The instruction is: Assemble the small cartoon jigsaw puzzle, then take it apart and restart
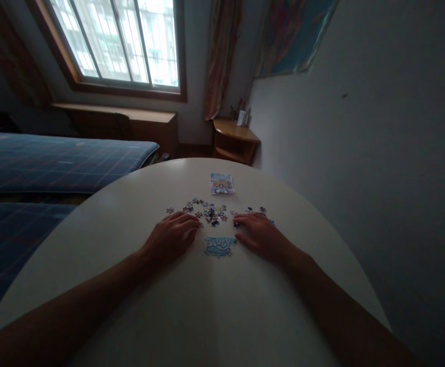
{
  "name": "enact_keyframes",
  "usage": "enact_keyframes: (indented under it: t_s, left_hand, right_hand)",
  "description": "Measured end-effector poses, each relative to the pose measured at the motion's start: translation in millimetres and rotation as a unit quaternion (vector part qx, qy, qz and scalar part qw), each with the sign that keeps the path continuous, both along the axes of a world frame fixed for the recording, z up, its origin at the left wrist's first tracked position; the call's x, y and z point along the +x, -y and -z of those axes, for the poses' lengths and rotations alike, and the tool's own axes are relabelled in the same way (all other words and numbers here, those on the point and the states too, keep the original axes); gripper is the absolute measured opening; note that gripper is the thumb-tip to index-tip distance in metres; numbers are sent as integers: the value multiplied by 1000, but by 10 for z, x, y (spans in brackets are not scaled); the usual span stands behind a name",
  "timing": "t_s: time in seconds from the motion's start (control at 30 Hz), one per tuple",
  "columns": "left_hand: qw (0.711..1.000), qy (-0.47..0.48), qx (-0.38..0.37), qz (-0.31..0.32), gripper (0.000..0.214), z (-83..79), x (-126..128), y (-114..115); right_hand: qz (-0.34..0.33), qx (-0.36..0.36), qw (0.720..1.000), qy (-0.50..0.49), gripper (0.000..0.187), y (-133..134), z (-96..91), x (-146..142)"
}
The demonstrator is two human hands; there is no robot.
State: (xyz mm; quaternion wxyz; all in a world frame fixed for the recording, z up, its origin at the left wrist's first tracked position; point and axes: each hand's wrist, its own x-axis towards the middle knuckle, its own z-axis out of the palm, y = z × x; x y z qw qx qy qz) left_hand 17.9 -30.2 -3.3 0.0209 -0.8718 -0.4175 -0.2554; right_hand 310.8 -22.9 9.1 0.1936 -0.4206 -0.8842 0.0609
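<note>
A partly joined blue puzzle section [219,246] with white lettering lies on the table between my two hands. Beyond it spreads a loose heap of jigsaw pieces [211,211]. My left hand [173,235] rests at the heap's left edge, fingers stretched forward and thumb apart, with its fingertips beside a piece. To the right, my right hand [259,233] lies palm down with fingers extended. A dark puzzle piece [236,224] shows at its fingertips, and its thumb is near the section's right edge. Other pieces lie partly hidden behind the right hand.
A small printed picture sheet [221,183] lies past the heap on the round white table [214,311]. A bed with a plaid cover [61,160] stands at the left. The wall [360,153] is close on the right, and a corner shelf [235,131] stands beyond.
</note>
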Motion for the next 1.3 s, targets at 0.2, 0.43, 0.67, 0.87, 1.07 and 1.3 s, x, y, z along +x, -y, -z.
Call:
enact_keyframes:
  t_s: [0.2,0.43,0.67,0.87,1.07,1.3]
  left_hand:
    - [996,-16,-17,-81,16,-18,-21,-27]
    - [990,-31,-27,-133,21,-58,-89,-46]
    - [992,-60,-32,-104,23,-126,-98,-11]
    - [994,-74,-18,-76,17,-209,-81,40]
    - [998,-38,-27,-35,19,-149,-105,17]
    - [998,-49,-32,-11,24,-38,-108,-43]
  right_hand:
    - [5,6,1000,1,35,-1,8,0]
    - [4,3,1000,4,32,-12,1,24]
    - [31,15,999,-7,26,-40,-6,53]
    - [41,13,999,-6,26,-34,-3,54]
    - [34,12,999,-7,27,-35,2,64]
    - [38,8,999,-7,27,-34,3,53]
